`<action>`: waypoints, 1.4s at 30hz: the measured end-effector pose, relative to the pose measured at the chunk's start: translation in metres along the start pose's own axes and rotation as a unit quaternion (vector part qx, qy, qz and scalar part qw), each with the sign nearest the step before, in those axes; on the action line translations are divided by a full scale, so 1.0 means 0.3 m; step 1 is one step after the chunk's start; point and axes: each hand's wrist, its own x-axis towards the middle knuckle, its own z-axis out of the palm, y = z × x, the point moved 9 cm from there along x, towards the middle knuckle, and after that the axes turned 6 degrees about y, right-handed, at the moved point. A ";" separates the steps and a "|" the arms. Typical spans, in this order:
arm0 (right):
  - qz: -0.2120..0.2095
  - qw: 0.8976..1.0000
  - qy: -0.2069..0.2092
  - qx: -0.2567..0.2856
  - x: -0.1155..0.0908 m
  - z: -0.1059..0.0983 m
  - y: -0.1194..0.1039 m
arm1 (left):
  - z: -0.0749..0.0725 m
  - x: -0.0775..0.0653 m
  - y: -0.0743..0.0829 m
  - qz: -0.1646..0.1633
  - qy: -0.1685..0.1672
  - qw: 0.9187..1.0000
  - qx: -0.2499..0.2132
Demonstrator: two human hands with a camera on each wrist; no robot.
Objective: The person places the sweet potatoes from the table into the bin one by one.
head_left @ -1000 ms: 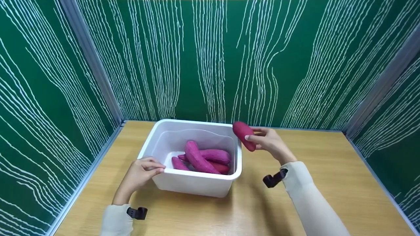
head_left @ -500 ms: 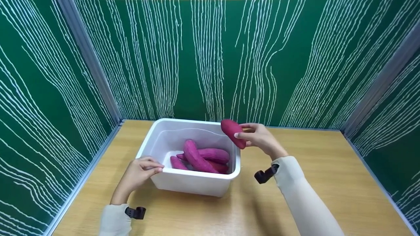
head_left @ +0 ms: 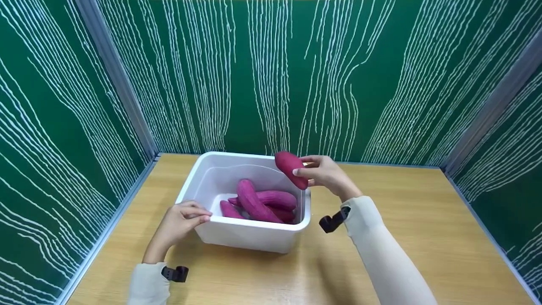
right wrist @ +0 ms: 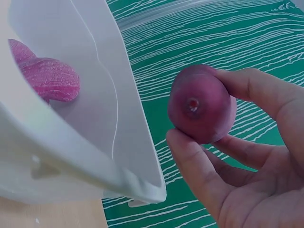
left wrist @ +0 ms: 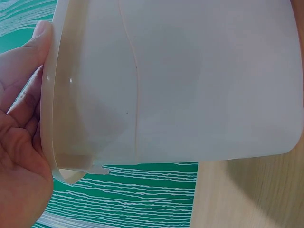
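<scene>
My right hand [head_left: 328, 176] grips a smooth dark-red sweet potato [head_left: 290, 168] between thumb and fingers. It is tilted above the right back rim of the white plastic bin [head_left: 254, 223]. One rounded end with a small scar faces the camera in the right wrist view, the thumb below and a finger above. My left hand [head_left: 180, 222] pinches the bin's rim at the near left corner. Several long magenta sweet potatoes [head_left: 256, 203] lie crossed inside the bin, with a redder one [head_left: 284, 215] partly hidden under them.
The bin stands on a light wooden table [head_left: 402, 220] near its back edge. Green panels [head_left: 271, 76] with white wavy lines rise at the back and both sides. Grey metal posts [head_left: 123, 80] frame the corners. Each wrist wears a small black camera [head_left: 175, 274].
My right hand has carried the sweet potato leftward, from beside the bin's right rim to above it. My left hand stays at the corner.
</scene>
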 end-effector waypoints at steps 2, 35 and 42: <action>0.003 1.000 0.001 -0.002 0.002 0.007 -0.003 | 0.000 0.001 -0.004 -0.001 0.000 1.000 0.002; 0.007 1.000 -0.010 0.006 0.023 0.052 -0.009 | 0.006 0.000 0.006 0.023 0.004 1.000 -0.006; 0.007 1.000 -0.010 0.009 0.026 0.052 -0.009 | 0.002 0.002 0.007 0.023 0.013 1.000 0.003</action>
